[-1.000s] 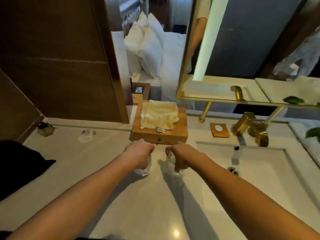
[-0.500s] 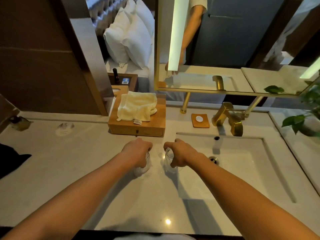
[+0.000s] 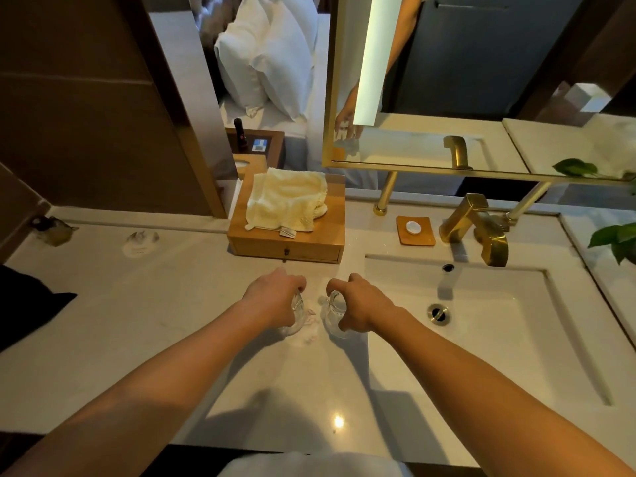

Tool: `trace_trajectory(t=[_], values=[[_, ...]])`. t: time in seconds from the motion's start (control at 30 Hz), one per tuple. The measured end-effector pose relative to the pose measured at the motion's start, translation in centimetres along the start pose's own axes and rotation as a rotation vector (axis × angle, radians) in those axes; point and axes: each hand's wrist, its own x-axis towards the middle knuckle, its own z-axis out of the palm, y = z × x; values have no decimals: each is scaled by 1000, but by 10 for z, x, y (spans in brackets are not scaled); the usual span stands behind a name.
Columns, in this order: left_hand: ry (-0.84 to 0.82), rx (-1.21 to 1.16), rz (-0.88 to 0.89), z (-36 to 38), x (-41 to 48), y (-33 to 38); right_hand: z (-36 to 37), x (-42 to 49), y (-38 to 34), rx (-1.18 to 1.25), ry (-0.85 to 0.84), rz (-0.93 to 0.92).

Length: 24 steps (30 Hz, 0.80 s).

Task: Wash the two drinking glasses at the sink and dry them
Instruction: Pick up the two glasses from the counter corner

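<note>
Task looks barely started. Our left hand [image 3: 272,299] curls round the left glass [image 3: 296,316], taken from above; our right hand [image 3: 364,306] grips the right glass [image 3: 334,316] the same way. Both grips are closed on glass. The two glasses are just beside each other but apart, between the two hands, low at the countertop [image 3: 172,321]. We cannot tell if their bases touch the stone or hang just off it.

The sink basin [image 3: 516,339] lies to the right of the right-hand grip, its left edge just beside that glass. Neither glass is over the basin yet. The faucet [image 3: 488,235] is beyond and to the right of both grips, well apart. No water shows at the spout, and the basin looks dry as far as we can see. The drain [image 3: 438,313] is to the right of the right hand.

The towel [image 3: 285,201] lies crumpled on the wooden box [image 3: 285,247], straight ahead of the grips and touched by neither hand.

Our call: washing not begun, drying not begun. Left to do: carry both glasses right over the basin, get water on, rinse each, then reach forward for the towel and wipe both. With both hands full, one glass probably has to go down first to work the faucet. Whether the glasses are dirty or wet we cannot tell: clear glass, dim light. There are small pale marks on the counter between the grips; we cannot tell what they are.
</note>
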Motion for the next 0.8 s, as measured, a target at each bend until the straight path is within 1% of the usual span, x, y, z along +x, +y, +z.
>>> trace_trajectory(t=[0.23, 0.4, 0.5, 0.8], values=[[18, -39, 21, 2, 0, 0, 5, 4, -3, 21, 7, -13], [43, 36, 62, 13, -2, 11, 4, 6, 0, 31, 8, -9], [24, 59, 57, 18, -1, 11, 1, 7, 2, 27, 16, 3], [39, -17, 30, 22, 3, 0, 8, 6, 4, 49, 40, -9]])
